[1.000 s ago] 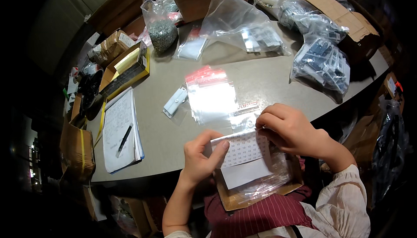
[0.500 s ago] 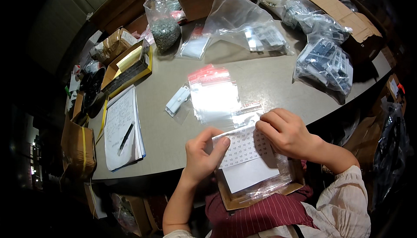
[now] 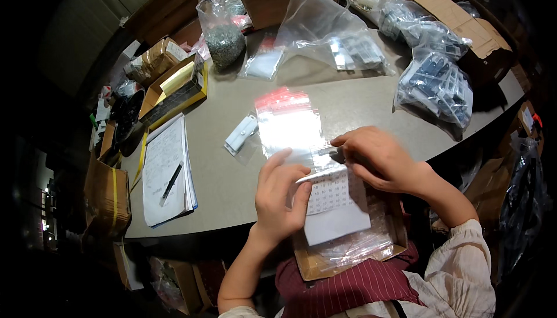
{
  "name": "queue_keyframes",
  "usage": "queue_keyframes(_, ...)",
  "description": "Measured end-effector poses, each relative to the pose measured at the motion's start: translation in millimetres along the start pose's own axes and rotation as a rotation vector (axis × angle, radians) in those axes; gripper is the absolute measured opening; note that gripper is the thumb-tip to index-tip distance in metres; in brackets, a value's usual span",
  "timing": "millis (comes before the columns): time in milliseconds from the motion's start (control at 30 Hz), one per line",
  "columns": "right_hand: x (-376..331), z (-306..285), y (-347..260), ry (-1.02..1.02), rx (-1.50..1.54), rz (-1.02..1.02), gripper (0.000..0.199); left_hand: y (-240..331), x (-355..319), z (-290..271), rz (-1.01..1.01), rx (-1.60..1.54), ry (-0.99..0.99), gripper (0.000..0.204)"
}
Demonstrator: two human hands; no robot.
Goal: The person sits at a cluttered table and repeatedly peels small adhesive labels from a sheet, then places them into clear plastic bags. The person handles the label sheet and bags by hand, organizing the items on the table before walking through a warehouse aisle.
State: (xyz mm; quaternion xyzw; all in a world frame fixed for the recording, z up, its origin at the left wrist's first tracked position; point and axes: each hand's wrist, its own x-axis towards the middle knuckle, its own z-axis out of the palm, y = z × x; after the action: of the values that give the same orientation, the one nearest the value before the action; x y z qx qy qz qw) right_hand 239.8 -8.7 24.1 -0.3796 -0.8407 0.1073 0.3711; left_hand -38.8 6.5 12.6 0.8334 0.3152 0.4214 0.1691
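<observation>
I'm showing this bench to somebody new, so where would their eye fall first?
Probably the glaring stack of clear, red-edged bags on the table. Nearer, the left hand holds a white label sheet above an open cardboard box. At the table's right sits a bulging clear bag.

1. The right hand: motion-blurred; fingertip contact cannot be determined.
2. The label sheet: upper left portion concealed behind the left hand; the print is small and indistinct.
3. The small clear bag: partly covered by the right hand.
4. The shallow carton: far side obscured by the label sheet and hands.
5. The notebook: handwriting too small to read.
6. The cardboard box: cut off by the upper edge.
</observation>
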Motion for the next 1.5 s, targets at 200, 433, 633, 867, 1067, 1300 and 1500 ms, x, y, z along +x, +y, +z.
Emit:
queue_keyframes(200, -4, -18, -12, -0.305, 0.073, 0.166, 0.026, 5, 9, -7, 0.034, 0.109, -0.022, 0.014)
queue_keyframes(433, 2, -38, -11, -0.227, 0.589, 0.515, 0.016, 4, 9, -7, 0.135, -0.070, -0.377, 0.011)
queue_keyframes(633, 30, -19, 6, -0.422, 0.391, 0.385, 0.022, 2, 12, -10, 0.177, -0.271, -0.494, 0.009)
queue_keyframes(867, 37, -4, 3, -0.400, -0.200, 0.407, 0.040, 0, 8, -15, 0.109, -0.437, -0.462, 0.009)
queue_keyframes(1067, 27, -34, 2, -0.549, -0.068, 0.415, 0.048, -12, -9, -23, -0.070, -0.735, -0.244, 0.031)
queue_keyframes(1300, 8, -43, -19, -0.529, 0.319, 0.417, 0.036, -8, -15, -16, -0.357, -0.669, -0.085, 0.012)
queue_keyframes(1500, -6, -15, -21, -0.206, 0.413, 0.312, 0.029, 1, -7, -14, -0.430, -0.626, -0.068, 0.017)
